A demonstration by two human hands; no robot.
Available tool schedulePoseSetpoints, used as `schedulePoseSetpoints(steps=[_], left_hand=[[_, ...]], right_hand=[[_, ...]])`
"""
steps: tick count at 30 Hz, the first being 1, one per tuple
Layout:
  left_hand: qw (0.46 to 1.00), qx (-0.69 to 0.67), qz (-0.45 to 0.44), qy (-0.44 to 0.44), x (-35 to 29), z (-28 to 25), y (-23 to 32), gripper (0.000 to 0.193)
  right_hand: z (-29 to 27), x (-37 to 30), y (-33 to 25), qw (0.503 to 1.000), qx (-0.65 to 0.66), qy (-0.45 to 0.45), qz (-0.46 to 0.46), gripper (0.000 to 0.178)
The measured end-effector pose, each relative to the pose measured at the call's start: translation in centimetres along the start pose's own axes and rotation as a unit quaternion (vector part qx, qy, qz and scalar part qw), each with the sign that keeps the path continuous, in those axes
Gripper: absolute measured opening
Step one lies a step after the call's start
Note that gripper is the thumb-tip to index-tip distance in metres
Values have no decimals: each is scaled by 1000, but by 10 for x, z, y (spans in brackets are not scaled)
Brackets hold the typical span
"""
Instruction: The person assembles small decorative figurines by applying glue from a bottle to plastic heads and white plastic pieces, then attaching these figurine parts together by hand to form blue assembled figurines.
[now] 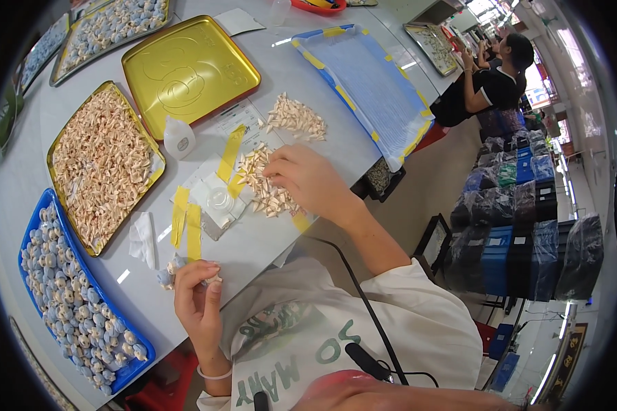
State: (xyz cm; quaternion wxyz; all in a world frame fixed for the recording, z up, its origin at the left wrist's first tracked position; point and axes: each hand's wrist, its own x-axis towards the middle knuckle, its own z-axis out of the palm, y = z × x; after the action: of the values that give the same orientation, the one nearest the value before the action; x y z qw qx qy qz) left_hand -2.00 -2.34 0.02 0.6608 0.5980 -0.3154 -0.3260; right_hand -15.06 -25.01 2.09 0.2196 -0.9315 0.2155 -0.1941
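Note:
My left hand (pixel 197 298) is at the table's near edge, thumb and fingers pinched on a small pale piece (pixel 214 279). Right beside its fingertips are a few small blue-and-white figures (pixel 166 277). My right hand (pixel 312 183) reaches into a pile of small beige wedge-shaped pieces (pixel 273 200), fingers curled down; what they grip, if anything, is hidden. A second heap of similar pieces (pixel 296 118) lies farther back. Between my hands is a clear round dish (pixel 219 200) on a small flat plate, with yellow tape strips (pixel 194 233) around it.
At left, a blue tray (pixel 134 371) holds many blue-and-white figures; a gold-rimmed tray (pixel 159 166) holds beige pieces. Behind are a gold tray (pixel 192 68), a white bottle (pixel 179 139) and a blue cloth-lined tray (pixel 370 89). A tissue (pixel 142 240) lies nearby. Another person (pixel 497 85) works at far right.

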Motion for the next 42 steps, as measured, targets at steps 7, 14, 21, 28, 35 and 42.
schedulePoseSetpoints(steps=[7,14,21,28,35,42], left_hand=[[1000,20,2,0,-1,0,-4,14],[999,32,11,-10,4,0,-5,15],[999,-38,2,-13,1,-5,-8,19],[996,-81,19,-16,0,-6,-9,19],[996,-82,20,-17,1,-7,-10,19],[986,-157,48,-20,3,-5,-15,24]], right_hand=[[5,5,6,1000,17,-8,-4,9],[6,3,13,994,33,101,-20,9],[3,-6,9,927,311,161,131,11],[3,-17,11,904,376,144,142,16],[-1,-17,4,863,451,121,195,18],[1,-17,3,825,529,103,171,16]])
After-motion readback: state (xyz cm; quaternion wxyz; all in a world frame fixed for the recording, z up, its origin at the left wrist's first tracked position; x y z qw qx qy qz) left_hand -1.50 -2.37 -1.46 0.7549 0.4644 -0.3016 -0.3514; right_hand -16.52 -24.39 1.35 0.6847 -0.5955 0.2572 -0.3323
